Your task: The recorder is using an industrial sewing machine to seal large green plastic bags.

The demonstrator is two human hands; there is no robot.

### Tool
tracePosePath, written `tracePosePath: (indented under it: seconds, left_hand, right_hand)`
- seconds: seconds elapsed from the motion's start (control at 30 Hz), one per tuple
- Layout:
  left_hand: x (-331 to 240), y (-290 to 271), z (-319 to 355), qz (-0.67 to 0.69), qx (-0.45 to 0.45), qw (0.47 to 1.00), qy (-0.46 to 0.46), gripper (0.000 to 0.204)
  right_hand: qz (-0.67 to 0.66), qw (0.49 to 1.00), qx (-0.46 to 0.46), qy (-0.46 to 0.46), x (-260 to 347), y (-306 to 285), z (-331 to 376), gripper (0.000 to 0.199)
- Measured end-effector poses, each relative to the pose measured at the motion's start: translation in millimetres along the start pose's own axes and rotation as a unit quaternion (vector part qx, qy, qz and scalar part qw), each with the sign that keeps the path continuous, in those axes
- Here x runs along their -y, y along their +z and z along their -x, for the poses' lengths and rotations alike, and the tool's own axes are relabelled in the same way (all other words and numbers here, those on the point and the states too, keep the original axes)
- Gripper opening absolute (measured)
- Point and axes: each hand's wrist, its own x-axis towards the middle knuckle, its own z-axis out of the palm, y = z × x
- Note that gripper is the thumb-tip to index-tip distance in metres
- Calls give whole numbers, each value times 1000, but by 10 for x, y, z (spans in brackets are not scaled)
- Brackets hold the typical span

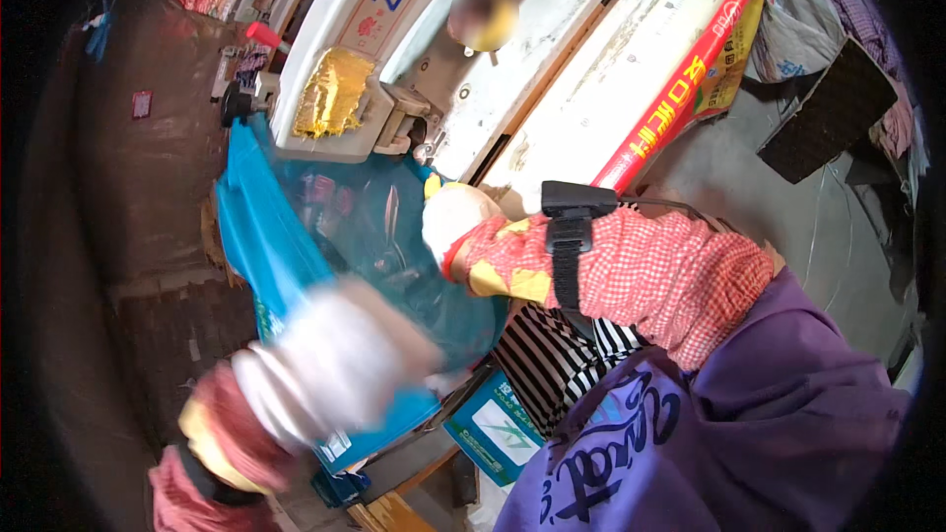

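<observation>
Probably for easy reach, spread open: blue bag [264, 207], below and between the fingers of left hand [340, 360] and right hand [458, 222]. Pointing mouth up, with long axis slanting from beyond the left fingers back toward the body. Cannot tell spread or grip of either: blurred at left, back upward at right. Beyond the right fingers: white sewing machine [323, 30].

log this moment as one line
left hand: white-gloved, blurred, over turquoise plastic sheeting | right hand: white-gloved, near off-white machine with shiny gold patch | grips: unclear
</observation>
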Motion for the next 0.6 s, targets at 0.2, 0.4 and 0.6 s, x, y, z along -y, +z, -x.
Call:
tracePosePath:
  seconds: [0.2, 0.4, 0.6]
  left_hand:
    - [34, 1139, -538, 41, -276, 960, 12, 5]
    - [1033, 1549, -740, 7, -315, 917, -244, 11]
    - [1543, 1705, -593, 161, -519, 747, -383, 12]
  right_hand:
    - [27, 991, -101, 81, 98, -326, 200, 22]
    - [-278, 954, -108, 34, -185, -386, 16, 36]
    - [-204, 968, -126, -74, 135, -315, 148, 43]
